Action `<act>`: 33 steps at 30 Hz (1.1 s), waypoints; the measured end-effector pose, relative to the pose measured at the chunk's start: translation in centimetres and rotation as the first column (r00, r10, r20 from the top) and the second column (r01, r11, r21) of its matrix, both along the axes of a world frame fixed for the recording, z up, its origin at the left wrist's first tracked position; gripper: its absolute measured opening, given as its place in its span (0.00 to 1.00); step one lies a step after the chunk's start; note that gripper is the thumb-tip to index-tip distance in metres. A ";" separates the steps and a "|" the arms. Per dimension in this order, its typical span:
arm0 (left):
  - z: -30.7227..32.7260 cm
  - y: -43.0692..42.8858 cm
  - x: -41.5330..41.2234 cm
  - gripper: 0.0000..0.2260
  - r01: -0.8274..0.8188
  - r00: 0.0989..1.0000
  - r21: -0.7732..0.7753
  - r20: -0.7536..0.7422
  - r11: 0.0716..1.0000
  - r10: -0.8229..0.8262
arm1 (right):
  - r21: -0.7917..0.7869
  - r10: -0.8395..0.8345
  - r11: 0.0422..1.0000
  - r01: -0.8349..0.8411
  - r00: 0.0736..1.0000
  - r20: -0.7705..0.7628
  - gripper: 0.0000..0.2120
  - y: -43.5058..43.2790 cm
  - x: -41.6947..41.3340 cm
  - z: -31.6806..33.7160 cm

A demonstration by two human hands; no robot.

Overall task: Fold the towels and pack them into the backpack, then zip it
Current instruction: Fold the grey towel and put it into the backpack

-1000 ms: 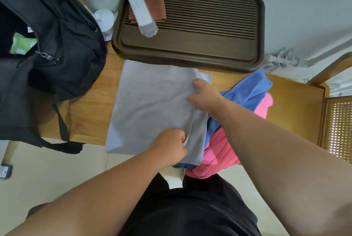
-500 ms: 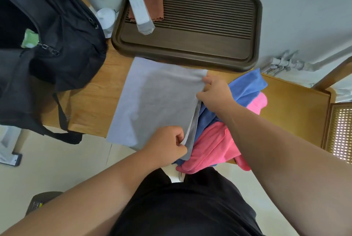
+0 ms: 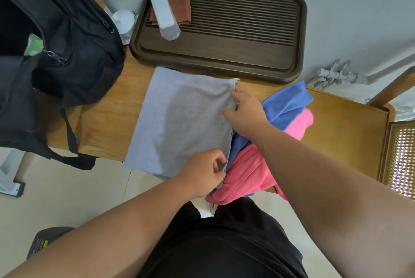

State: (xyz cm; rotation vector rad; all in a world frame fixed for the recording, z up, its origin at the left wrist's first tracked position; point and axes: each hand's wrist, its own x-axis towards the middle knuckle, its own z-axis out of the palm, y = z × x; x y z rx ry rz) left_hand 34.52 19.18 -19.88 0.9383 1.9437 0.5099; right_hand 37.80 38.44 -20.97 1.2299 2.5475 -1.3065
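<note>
L hand [image 3: 203, 173], fingers curled, pinches gray towel [image 3: 184, 120] at its near-right corner; R hand [image 3: 244, 114] grips the far-right corner w/ bent fingers. Towel lies flat on desk [image 3: 105, 125], near edge overhanging. Pink towel [image 3: 249, 172] & blue towel [image 3: 285, 102] heaped just right. Backpack [image 3: 74, 48] open, left; tray [image 3: 224, 53] far.

Bright, even daylight; soft shadow on the grey towel [image 3: 186, 120]; wide-angle bending at edges; slight softness throughout.
</note>
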 end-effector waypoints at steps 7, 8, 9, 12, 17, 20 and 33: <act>0.6 -0.6 -4.0 0.15 -0.032 0.989 -0.058 -0.148 0.998 0.023 | -0.164 -0.111 0.976 0.144 0.974 0.196 0.31 0.1 -0.8 0.2; 0.6 -0.6 -5.4 0.17 -0.046 0.977 -0.051 -0.210 0.998 0.034 | -0.132 -0.139 0.977 0.167 0.970 0.200 0.32 0.1 -1.2 0.4; 0.5 -0.7 -6.9 0.19 -0.059 0.963 -0.042 -0.267 0.997 0.046 | -0.088 -0.168 0.978 0.188 0.966 0.199 0.33 0.0 -1.6 0.5; 0.3 -0.4 -11.6 0.27 -0.028 0.895 -0.035 -0.446 0.999 0.009 | 0.228 -0.135 0.969 0.094 0.975 0.175 0.32 -0.4 -2.1 1.0; -0.7 1.5 -17.2 0.40 0.217 0.787 -0.231 -0.534 0.949 -0.310 | 0.321 0.184 0.890 -0.323 0.900 0.395 0.28 -1.3 -3.4 0.3; -1.9 2.2 -18.8 0.41 0.315 0.771 -0.333 -0.456 0.889 -0.444 | 0.194 0.210 0.915 -0.353 0.829 0.518 0.32 -2.0 -3.3 -1.2; -2.7 4.3 -23.0 0.18 0.215 0.761 -0.063 -0.615 0.975 -0.208 | 0.465 -0.071 0.872 -0.154 0.900 0.431 0.15 -1.0 -6.2 -0.1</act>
